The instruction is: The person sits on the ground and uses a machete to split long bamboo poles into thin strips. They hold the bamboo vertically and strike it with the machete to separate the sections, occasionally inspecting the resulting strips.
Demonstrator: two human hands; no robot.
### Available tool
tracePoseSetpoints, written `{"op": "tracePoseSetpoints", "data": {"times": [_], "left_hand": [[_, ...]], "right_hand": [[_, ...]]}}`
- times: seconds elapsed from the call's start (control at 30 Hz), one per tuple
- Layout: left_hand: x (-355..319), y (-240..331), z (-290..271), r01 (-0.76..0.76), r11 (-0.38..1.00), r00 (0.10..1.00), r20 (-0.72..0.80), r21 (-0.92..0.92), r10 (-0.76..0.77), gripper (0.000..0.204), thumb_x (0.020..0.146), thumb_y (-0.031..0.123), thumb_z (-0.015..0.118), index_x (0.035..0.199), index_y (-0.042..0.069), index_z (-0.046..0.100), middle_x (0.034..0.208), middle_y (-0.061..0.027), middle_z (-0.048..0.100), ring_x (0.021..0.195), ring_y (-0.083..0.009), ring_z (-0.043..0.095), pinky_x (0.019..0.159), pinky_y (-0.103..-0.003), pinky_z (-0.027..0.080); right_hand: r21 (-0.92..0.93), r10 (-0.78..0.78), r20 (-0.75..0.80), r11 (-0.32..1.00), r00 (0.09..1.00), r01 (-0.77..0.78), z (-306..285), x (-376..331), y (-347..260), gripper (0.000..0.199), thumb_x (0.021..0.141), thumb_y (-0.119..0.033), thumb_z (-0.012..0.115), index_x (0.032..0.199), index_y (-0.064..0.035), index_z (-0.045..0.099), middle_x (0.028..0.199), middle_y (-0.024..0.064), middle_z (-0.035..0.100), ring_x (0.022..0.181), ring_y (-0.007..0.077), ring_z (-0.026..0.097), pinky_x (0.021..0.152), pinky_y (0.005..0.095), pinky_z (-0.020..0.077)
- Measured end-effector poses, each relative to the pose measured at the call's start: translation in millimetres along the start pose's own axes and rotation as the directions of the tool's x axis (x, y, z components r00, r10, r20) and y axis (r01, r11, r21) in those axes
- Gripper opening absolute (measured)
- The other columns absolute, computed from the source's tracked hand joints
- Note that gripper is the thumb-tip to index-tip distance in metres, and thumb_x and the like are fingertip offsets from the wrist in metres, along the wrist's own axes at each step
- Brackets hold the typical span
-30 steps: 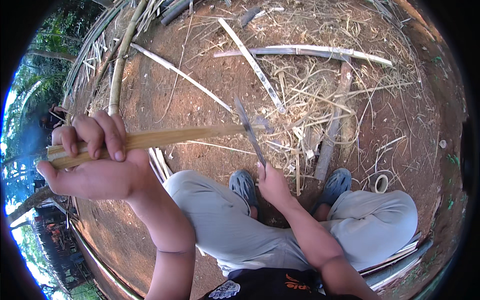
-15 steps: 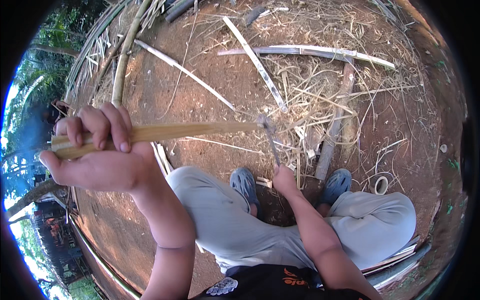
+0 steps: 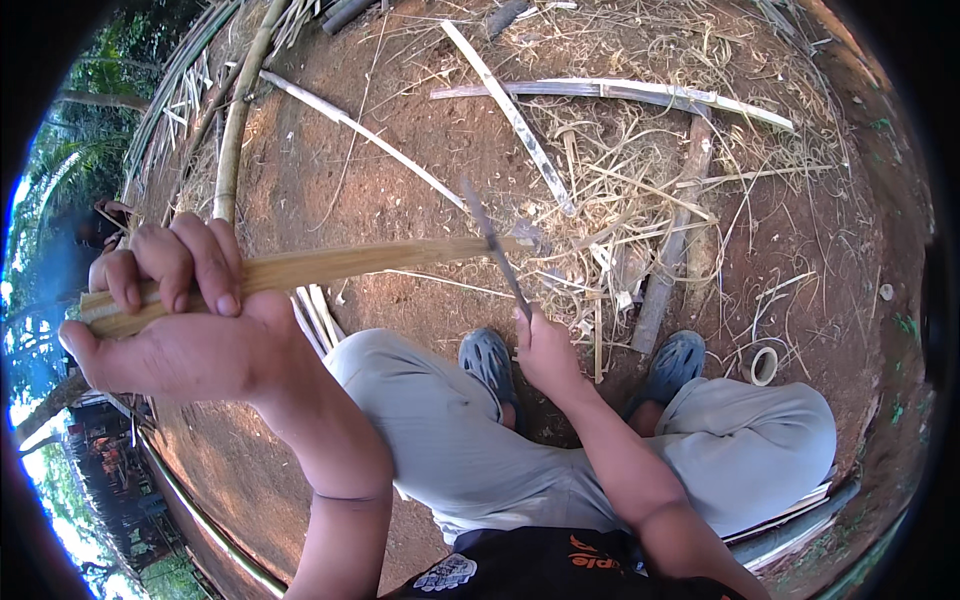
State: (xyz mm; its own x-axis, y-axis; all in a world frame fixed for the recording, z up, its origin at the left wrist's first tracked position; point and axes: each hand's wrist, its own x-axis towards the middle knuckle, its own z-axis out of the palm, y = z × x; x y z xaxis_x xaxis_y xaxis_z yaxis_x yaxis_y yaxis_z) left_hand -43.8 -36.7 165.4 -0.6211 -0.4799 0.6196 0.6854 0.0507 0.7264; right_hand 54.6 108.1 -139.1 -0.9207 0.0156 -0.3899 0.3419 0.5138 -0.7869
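Observation:
My left hand [image 3: 185, 310] is closed round the near end of a flat, pale yellow bamboo strip [image 3: 370, 257], which points to the right, almost level. In my right hand [image 3: 550, 352] is a knife [image 3: 503, 263] with a dark, narrow blade, its handle mostly hidden by my fingers. The blade stands upright and slanted, crossing the strip close to its right end; whether it touches the wood I cannot tell. A tangle of thin pale shavings [image 3: 640, 190] lies on the ground beyond that end.
Brown soil carries a split bamboo length [image 3: 640, 92], a white-sided slat [image 3: 510, 120] and a dark pole [image 3: 672, 260]. A bamboo ring [image 3: 763, 367] lies beside my right shoe [image 3: 678, 368]. Long bamboo poles [image 3: 240, 120] are at the far left. A person [image 3: 105, 220] is partly visible at the left edge.
My right hand has moved left and up slightly with the knife, whose blade now crosses the strip farther from its tip. My left hand and the strip have shifted a little left.

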Motion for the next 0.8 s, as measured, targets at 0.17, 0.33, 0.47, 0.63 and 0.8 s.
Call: {"op": "tracePoseSetpoints", "data": {"times": [0.17,0.33,0.47,0.63,0.8], "left_hand": [[1.9,4.0,8.3,0.023,1.0,0.997,-0.079,-0.002,-0.023,0.05,0.096,0.056,0.025,0.071,0.014,0.036,0.047,0.0002,0.027,0.034,-0.0098,0.025,0.03,-0.023,0.015],[-3.4,2.5,3.6,-0.008,0.997,0.996,-0.09,0.082,0.016,0.049,0.096,0.055,0.024,0.071,0.014,0.035,0.047,0.0008,0.026,0.034,-0.01,0.024,0.03,-0.023,0.015],[2.1,1.6,10.0,0.021,0.998,0.994,-0.109,0.063,-0.014,0.051,0.096,0.056,0.024,0.071,0.014,0.037,0.046,0.0016,0.026,0.034,-0.0101,0.025,0.03,-0.023,0.017],[-1.8,-0.7,0.5,-0.038,0.99,0.996,-0.076,0.133,0.048,0.049,0.097,0.057,0.03,0.073,0.014,0.037,0.046,0.0016,0.026,0.034,-0.0098,0.026,0.032,-0.023,0.021],[3.7,-1.7,5.6,0.012,0.993,0.981,-0.195,0.114,0.011,0.044,0.096,0.053,0.035,0.075,0.015,0.034,0.051,0.0003,0.026,0.038,-0.0116,0.022,0.037,-0.026,0.017]], "right_hand": [[-0.131,0.073,-0.01,0.989,0.997,-0.074,17.8,15.9,87.5,0.035,0.102,-0.03,0.044,0.102,0.003,0.057,0.075,0.0289,0.064,0.076,0.0472,0.065,0.071,0.056,0.0507],[-0.098,-0.13,-0.015,0.987,0.991,0.128,-1.2,-5.7,2.1,0.035,0.102,-0.03,0.044,0.103,0.0023,0.059,0.075,0.0273,0.066,0.074,0.0476,0.065,0.07,0.056,0.0513],[-0.148,0.157,0.046,0.978,0.987,-0.148,10.4,26.1,99.9,0.038,0.103,-0.03,0.043,0.101,0.0027,0.061,0.078,0.0302,0.064,0.079,0.0488,0.063,0.071,0.0565,0.0479],[-0.087,0.001,0.003,0.996,1.0,-0.001,4.3,-5.8,24.3,0.036,0.101,-0.029,0.044,0.103,0.003,0.06,0.08,0.0302,0.066,0.079,0.0467,0.066,0.073,0.0563,0.0516],[-0.185,0.088,0.007,0.979,0.996,-0.085,5.8,27.4,74.4,0.036,0.101,-0.03,0.044,0.103,0.0029,0.059,0.075,0.0285,0.065,0.074,0.0473,0.065,0.071,0.0555,0.0514]]}}
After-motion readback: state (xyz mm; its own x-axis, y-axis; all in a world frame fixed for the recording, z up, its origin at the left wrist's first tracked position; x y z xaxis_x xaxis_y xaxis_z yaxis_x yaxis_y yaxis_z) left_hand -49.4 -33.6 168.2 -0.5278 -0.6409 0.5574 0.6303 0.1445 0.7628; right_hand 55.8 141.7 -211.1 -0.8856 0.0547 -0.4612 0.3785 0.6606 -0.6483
